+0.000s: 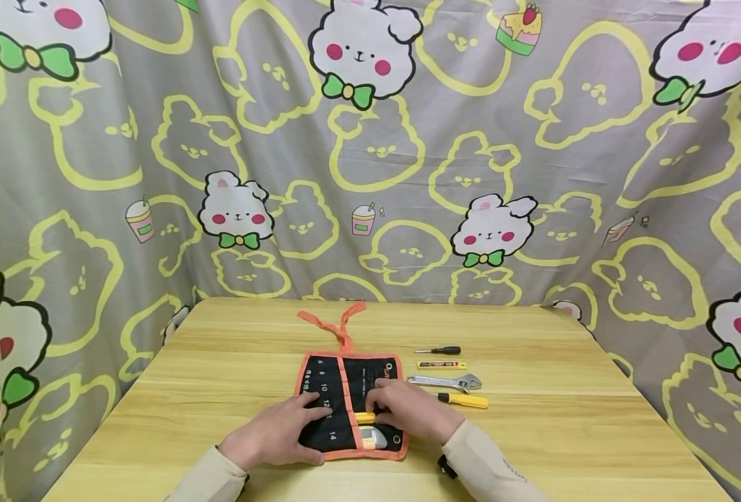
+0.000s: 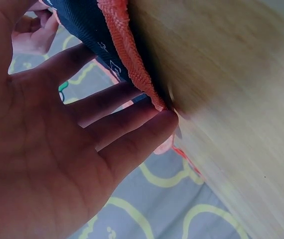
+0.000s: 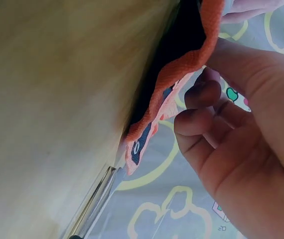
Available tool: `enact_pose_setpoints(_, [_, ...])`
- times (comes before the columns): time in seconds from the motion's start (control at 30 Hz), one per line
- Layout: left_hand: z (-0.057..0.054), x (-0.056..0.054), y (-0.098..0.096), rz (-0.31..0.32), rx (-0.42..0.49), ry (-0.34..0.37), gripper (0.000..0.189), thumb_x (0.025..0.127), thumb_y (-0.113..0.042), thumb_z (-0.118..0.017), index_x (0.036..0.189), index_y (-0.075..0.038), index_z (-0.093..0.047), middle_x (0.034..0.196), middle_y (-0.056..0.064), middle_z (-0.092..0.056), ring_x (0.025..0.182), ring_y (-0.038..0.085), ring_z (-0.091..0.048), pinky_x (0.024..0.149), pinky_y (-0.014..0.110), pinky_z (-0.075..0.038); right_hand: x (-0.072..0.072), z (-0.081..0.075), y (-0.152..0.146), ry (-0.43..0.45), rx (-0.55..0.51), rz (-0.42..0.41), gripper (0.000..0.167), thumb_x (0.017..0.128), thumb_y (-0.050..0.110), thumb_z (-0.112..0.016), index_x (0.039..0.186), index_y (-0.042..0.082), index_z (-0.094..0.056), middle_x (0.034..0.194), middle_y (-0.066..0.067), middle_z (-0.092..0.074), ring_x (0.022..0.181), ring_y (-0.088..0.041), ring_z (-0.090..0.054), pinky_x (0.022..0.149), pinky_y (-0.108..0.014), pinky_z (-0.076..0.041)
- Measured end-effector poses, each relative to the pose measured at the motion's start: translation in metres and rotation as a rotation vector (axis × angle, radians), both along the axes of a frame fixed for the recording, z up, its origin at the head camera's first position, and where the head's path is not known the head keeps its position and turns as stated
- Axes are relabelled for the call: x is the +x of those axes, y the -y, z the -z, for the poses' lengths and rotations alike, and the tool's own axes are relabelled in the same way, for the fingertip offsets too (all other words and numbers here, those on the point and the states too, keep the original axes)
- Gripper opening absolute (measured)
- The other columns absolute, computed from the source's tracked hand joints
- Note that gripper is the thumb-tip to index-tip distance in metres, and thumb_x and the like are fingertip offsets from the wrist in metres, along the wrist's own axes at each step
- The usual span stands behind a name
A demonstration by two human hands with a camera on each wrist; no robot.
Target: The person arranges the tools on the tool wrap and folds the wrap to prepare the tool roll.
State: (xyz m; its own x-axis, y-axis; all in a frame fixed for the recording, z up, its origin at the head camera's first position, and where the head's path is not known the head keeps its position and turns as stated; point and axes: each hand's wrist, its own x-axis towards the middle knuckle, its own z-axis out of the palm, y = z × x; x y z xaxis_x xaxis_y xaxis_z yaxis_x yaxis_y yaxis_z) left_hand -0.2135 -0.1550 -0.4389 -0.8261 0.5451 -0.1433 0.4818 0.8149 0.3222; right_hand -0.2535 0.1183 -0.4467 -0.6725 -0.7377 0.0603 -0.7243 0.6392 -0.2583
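A grey cloth (image 1: 445, 139) printed with yellow bear outlines and white bears hangs behind and beside a pale wooden table (image 1: 564, 432).

On the table, near its front edge, lies a black tool roll (image 1: 348, 408) with an orange border and two orange ties (image 1: 339, 321) that reach toward the back. White numbers are printed on its pockets: 6, 8, 10, 12 and 14 can be read, and at the top right there is a word that starts with "O"; the rest is too small to read. A yellow tool (image 1: 365, 417) and a grey and yellow one (image 1: 373, 438) sit in the roll.

The left hand (image 1: 282, 429) lies flat on the left half of the roll, with straight fingers pressing the cloth near the 12. In the left wrist view its fingertips (image 2: 157, 124) touch the orange border (image 2: 132, 59). The right hand (image 1: 410, 408) is on the right half, with fingers curled; in the right wrist view the thumb and fingers (image 3: 202, 94) pinch the orange border (image 3: 182, 74).

Just right of the roll lie a screwdriver (image 1: 438, 350), a yellow cutter (image 1: 442, 364) with small unreadable print, a wrench (image 1: 444, 381) and a yellow-handled tool (image 1: 464, 400), each apart from the others. The table is bare at the far left and the far right.
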Motion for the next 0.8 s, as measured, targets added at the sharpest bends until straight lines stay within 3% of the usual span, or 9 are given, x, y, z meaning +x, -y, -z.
enact_pose_setpoints(0.27, [0.000,0.000,0.000,0.000,0.005,0.009,0.074,0.080,-0.056,-0.082,0.142,-0.019,-0.063,0.151,0.019,-0.049,0.132,0.041,-0.054,0.102,0.058,-0.049,0.001,-0.001,0.003,-0.007,0.008,0.020,0.006,0.093,0.017,-0.076,0.095,0.023,-0.075,0.088,0.013,-0.058,0.075,0.001,-0.049,0.067,-0.015,-0.047])
enact_pose_setpoints(0.5, [-0.001,0.000,0.000,-0.005,0.006,0.016,0.074,0.081,-0.055,-0.082,0.142,-0.018,-0.063,0.152,0.019,-0.048,0.133,0.041,-0.054,0.102,0.059,-0.048,0.003,-0.003,0.008,-0.026,0.025,-0.005,0.011,0.095,0.015,-0.074,0.087,0.022,-0.071,0.079,0.011,-0.048,0.068,-0.003,-0.043,0.061,-0.017,-0.039])
enact_pose_setpoints(0.8, [-0.001,0.001,-0.001,-0.015,0.002,0.017,0.074,0.080,-0.055,-0.082,0.142,-0.017,-0.063,0.151,0.019,-0.049,0.132,0.041,-0.054,0.103,0.059,-0.048,0.006,-0.003,0.012,-0.051,0.061,-0.007,0.008,0.097,0.016,-0.072,0.097,0.020,-0.078,0.082,0.012,-0.054,0.070,0.001,-0.048,0.063,-0.015,-0.043])
